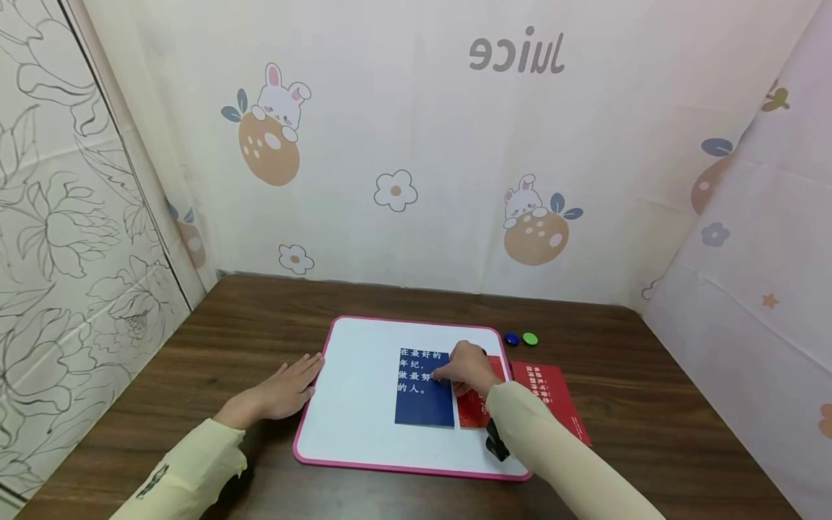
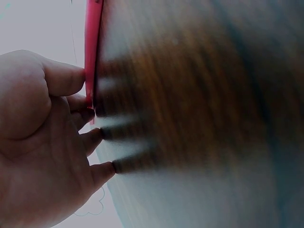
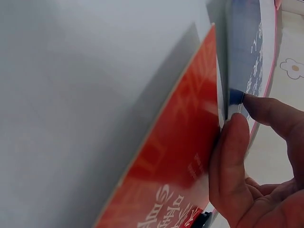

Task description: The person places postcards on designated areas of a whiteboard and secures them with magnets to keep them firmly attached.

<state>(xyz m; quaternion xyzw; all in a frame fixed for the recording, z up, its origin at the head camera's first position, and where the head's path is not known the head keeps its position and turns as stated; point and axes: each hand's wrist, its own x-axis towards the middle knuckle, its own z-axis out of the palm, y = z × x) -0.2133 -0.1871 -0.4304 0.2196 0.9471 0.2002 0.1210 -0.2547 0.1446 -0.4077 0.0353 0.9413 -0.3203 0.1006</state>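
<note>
Head view: on the pink-rimmed whiteboard (image 1: 351, 404), the right hand (image 1: 464, 370) pinches the right edge of the blue printed card (image 1: 422, 390) beside a red card (image 1: 473, 412). The left hand (image 1: 286, 390) lies flat, fingers straight, against the whiteboard's left rim; keep it pressed there, I'd say, so the whiteboard stays put as the card is handled.

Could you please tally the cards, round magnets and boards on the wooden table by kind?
Rectangular paper cards: 3 – blue card, red card on the board, red card on the table.
Small round magnets: 2 – blue magnet, green magnet.
Pink-framed whiteboards: 1 – whiteboard.
Total: 6.
</note>
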